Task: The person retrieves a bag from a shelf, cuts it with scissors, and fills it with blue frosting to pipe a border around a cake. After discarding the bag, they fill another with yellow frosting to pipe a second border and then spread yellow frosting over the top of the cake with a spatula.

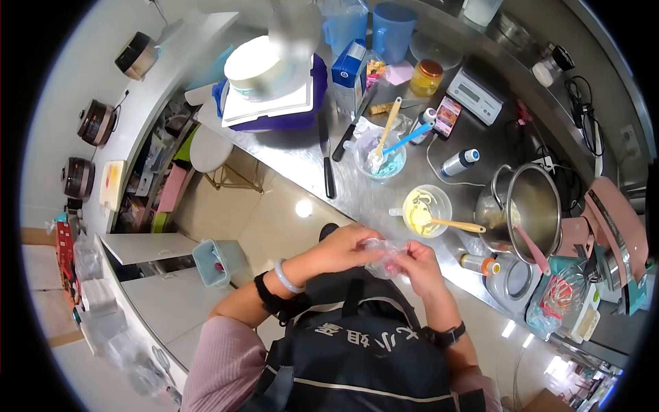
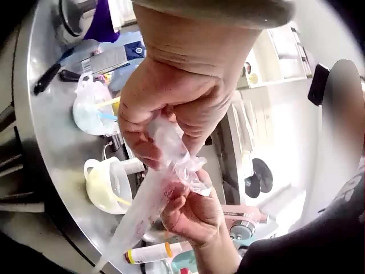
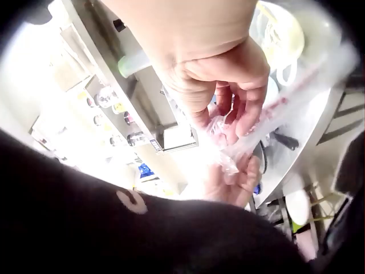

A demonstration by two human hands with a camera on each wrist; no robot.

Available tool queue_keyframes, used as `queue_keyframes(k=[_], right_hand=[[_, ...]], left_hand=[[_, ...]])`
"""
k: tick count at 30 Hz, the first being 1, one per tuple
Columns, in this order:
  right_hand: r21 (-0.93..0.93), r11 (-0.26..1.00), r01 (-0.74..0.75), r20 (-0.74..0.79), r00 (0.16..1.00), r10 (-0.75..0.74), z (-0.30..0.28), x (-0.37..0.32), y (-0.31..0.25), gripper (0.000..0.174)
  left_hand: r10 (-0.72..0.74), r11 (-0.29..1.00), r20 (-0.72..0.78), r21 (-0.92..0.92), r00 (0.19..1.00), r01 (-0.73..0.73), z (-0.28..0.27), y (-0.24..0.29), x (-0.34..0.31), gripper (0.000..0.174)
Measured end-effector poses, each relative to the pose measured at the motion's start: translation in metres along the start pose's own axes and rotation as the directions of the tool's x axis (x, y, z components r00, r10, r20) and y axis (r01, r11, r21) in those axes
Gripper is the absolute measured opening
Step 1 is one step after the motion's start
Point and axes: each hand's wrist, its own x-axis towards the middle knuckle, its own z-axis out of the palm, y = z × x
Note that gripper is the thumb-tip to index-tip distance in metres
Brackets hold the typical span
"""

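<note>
In the head view both hands meet in front of the apron, gathering a clear plastic piping bag (image 1: 379,257) with red print. My left hand (image 1: 338,250) pinches the crumpled opening between thumb and fingers. Close beside it, my right hand (image 1: 424,269) grips the same wide end. Seen from the left wrist, the bag (image 2: 140,214) hangs down to a long narrow tip, and it looks flat and unfilled. A measuring cup (image 1: 439,206) of yellow cream with a wooden-handled spatula (image 1: 458,224) stands on the counter just beyond the hands.
Another cup (image 1: 388,167) holds blue-white cream and two spatulas. A white cake (image 1: 255,65) stands at the back left. Knives (image 1: 329,177) lie by the counter's edge. To the right are a steel pot (image 1: 533,206), a pink stand mixer (image 1: 613,220) and an orange-capped bottle (image 1: 480,264).
</note>
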Motion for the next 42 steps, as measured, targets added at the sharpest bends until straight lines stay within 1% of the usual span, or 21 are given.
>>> queue_keyframes(k=[2,9,11,13,15,16,18,19,20,21,22,23,26,33,35,36,37,38,39,41,42], right_hand=[[0.226,0.970,-0.090,0.003,0.996,0.091,0.004,-0.003,-0.012,0.008],[0.594,0.799,-0.089,0.054,0.996,0.071,-0.004,-0.007,-0.009,0.011],[0.768,0.628,-0.127,0.060,0.990,0.128,-0.003,-0.010,-0.016,0.013],[0.799,0.586,-0.138,0.072,0.988,0.135,-0.014,-0.005,-0.007,0.013],[0.947,0.299,-0.119,0.151,0.985,-0.088,-0.028,0.009,0.013,0.011],[0.949,0.295,-0.114,0.144,0.986,-0.080,-0.031,0.010,0.012,0.011],[0.916,0.396,0.056,-0.096,0.992,0.083,-0.012,0.000,-0.013,0.016],[0.918,0.392,0.061,-0.104,0.990,0.090,-0.007,0.000,-0.016,0.016],[0.889,0.450,0.084,-0.145,0.984,0.103,-0.003,0.000,-0.018,0.018],[0.856,0.505,0.107,-0.189,0.975,0.115,-0.003,0.000,-0.018,0.021],[0.913,0.379,-0.153,0.237,0.954,-0.186,-0.024,0.006,0.000,0.033],[0.916,0.374,-0.143,0.223,0.958,-0.179,-0.015,0.002,-0.005,0.033],[0.737,0.673,0.062,-0.176,0.979,0.103,0.018,0.004,-0.013,0.033],[0.297,0.954,0.045,-0.196,0.981,0.015,0.013,0.025,0.036,0.017],[0.213,0.977,0.019,-0.308,0.950,0.048,0.020,0.036,0.043,0.015],[0.197,0.980,-0.016,-0.274,0.959,0.071,0.015,0.039,0.045,0.013],[0.197,0.980,-0.026,-0.276,0.958,0.081,0.013,0.041,0.046,0.013],[0.232,0.972,-0.016,-0.216,0.974,0.068,0.012,0.043,0.046,0.014],[0.268,0.963,-0.006,-0.155,0.987,0.049,0.013,0.045,0.046,0.015],[0.296,0.953,-0.064,-0.220,0.966,0.134,0.020,0.046,0.044,0.017],[0.328,0.938,-0.116,-0.280,0.936,0.214,0.023,0.047,0.044,0.019]], left_hand=[[-0.238,0.914,0.043,-0.328,0.970,0.239,0.001,-0.001,-0.010,0.023],[-0.305,0.796,0.011,-0.545,0.952,0.262,0.012,-0.003,-0.025,0.018],[-0.366,0.245,-0.059,-0.969,0.929,0.035,0.016,0.000,-0.021,0.017],[-0.305,0.091,0.023,-0.994,0.952,0.053,0.019,-0.019,-0.016,0.018],[0.075,-0.404,0.178,-0.894,0.981,0.194,0.028,-0.039,-0.008,0.019],[0.072,-0.412,0.185,-0.890,0.980,0.198,0.031,-0.046,-0.002,0.019],[0.382,-0.450,-0.089,-0.887,0.920,0.101,0.041,-0.054,0.007,0.027],[0.377,-0.456,-0.083,-0.884,0.922,0.107,0.040,-0.044,0.004,0.027],[0.198,0.015,-0.122,-0.992,0.973,-0.127,0.034,-0.024,-0.001,0.036],[0.058,0.513,-0.240,-0.826,0.969,-0.235,0.031,-0.015,-0.004,0.049],[0.181,0.910,-0.206,-0.335,0.962,-0.243,0.027,-0.030,0.001,0.067],[0.176,0.908,-0.195,-0.346,0.965,-0.236,0.031,-0.031,0.003,0.067],[0.247,0.967,-0.176,0.109,0.953,-0.231,0.039,-0.040,0.014,0.053],[-0.044,0.997,-0.113,-0.060,0.993,0.038,0.033,-0.052,0.010,0.035],[0.397,0.894,-0.088,0.261,0.913,-0.364,0.027,-0.047,0.003,0.034],[0.392,0.898,-0.089,0.252,0.916,-0.360,0.027,-0.049,0.004,0.034],[0.322,0.923,-0.016,-0.219,0.947,-0.318,0.026,-0.052,0.007,0.040],[0.289,0.753,0.081,-0.635,0.954,-0.174,0.024,-0.049,0.009,0.046],[0.285,0.751,0.080,-0.637,0.955,-0.171,0.024,-0.044,0.008,0.046],[-0.157,0.483,0.126,-0.855,0.980,0.187,0.029,-0.028,0.008,0.053],[-0.158,0.482,0.123,-0.856,0.980,0.185,0.032,-0.027,0.008,0.053]])
